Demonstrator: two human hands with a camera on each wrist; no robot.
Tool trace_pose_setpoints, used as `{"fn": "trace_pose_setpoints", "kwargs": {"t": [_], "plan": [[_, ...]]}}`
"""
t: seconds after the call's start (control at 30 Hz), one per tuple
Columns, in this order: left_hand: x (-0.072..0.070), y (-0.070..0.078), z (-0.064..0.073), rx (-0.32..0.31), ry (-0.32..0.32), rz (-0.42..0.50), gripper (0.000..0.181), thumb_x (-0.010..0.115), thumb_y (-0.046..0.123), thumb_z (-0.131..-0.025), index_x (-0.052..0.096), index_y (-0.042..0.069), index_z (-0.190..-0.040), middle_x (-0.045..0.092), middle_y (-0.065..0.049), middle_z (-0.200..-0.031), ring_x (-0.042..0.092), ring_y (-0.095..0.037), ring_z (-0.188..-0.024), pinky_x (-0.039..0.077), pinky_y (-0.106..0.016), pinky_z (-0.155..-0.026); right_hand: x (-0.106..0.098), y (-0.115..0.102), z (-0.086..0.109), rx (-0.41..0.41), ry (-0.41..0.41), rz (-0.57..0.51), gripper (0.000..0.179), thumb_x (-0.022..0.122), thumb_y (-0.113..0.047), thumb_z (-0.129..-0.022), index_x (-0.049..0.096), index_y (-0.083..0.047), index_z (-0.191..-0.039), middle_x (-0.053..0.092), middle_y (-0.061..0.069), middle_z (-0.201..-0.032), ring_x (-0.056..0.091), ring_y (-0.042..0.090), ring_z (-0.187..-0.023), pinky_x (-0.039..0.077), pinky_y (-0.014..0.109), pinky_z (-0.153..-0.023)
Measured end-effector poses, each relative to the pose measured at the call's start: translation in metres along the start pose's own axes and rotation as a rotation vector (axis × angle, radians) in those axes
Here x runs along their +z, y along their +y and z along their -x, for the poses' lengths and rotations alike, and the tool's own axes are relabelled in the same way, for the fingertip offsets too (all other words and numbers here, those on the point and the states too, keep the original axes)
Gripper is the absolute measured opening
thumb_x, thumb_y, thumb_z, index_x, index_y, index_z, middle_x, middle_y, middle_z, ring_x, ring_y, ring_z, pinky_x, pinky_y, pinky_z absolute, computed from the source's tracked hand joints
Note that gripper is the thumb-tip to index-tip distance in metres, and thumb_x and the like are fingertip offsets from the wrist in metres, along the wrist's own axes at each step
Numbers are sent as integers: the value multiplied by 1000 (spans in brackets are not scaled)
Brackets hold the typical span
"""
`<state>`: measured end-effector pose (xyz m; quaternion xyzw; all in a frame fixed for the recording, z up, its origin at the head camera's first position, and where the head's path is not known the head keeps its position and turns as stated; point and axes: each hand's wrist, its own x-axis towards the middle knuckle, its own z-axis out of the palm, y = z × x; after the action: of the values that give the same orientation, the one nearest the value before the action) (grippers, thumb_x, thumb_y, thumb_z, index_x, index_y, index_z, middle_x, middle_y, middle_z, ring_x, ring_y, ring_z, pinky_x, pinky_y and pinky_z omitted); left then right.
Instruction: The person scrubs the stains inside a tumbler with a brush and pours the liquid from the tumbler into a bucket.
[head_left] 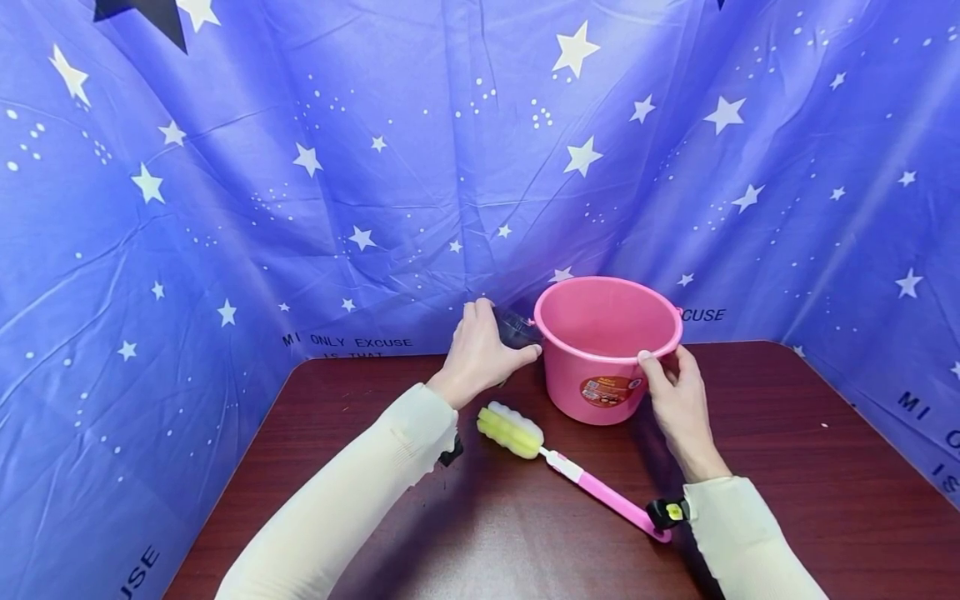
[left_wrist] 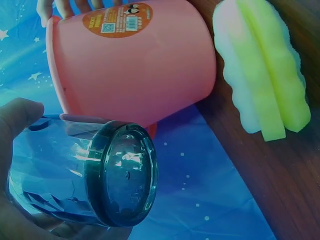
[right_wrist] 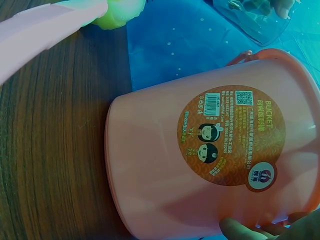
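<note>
A clear glass cup (left_wrist: pixel 125 175) is gripped in my left hand (head_left: pixel 477 346), its thick base facing the left wrist camera. In the head view the hand covers much of the cup, which is close beside the left rim of a pink bucket (head_left: pixel 600 383). My right hand (head_left: pixel 678 408) holds the bucket's front right rim, thumb on the near side. The bucket stands upright, with an orange label (right_wrist: pixel 232 135) on its wall. In front of it lies a cleaning brush with a yellow and white sponge head (head_left: pixel 512 429) and a pink and white handle (head_left: pixel 615 500).
Everything is on a dark red-brown wooden table (head_left: pixel 337 467). A blue cloth backdrop (head_left: pixel 420 183) with white stars rises behind the table and along both sides. The brush handle's end lies beneath the right wrist's black strap (head_left: pixel 663 512) in the head view.
</note>
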<state>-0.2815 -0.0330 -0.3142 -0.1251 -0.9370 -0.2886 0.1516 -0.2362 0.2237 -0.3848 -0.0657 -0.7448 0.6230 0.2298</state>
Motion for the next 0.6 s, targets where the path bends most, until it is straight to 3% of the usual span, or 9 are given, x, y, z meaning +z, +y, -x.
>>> {"fn": "trace_pose_setpoints", "kwargs": {"t": [0.4,0.6], "plan": [[6,-12,11,25,43,24,78,75,59,-66,45,6,-115,43,-5,-102,50,-23,-87,47,-37,-79,0,1,0,-1,3,-6,60,56,-31,-96,33,-4,-144,41,14,-139,45,25,-124,38,38,-104],[8,-16,15,0,33,33,80,75,59,-67,44,5,-118,43,-5,-104,51,-23,-89,48,-37,-80,0,1,-1,-3,8,-2,59,56,-31,-96,34,-4,-144,43,13,-138,46,24,-121,39,36,-103]]}}
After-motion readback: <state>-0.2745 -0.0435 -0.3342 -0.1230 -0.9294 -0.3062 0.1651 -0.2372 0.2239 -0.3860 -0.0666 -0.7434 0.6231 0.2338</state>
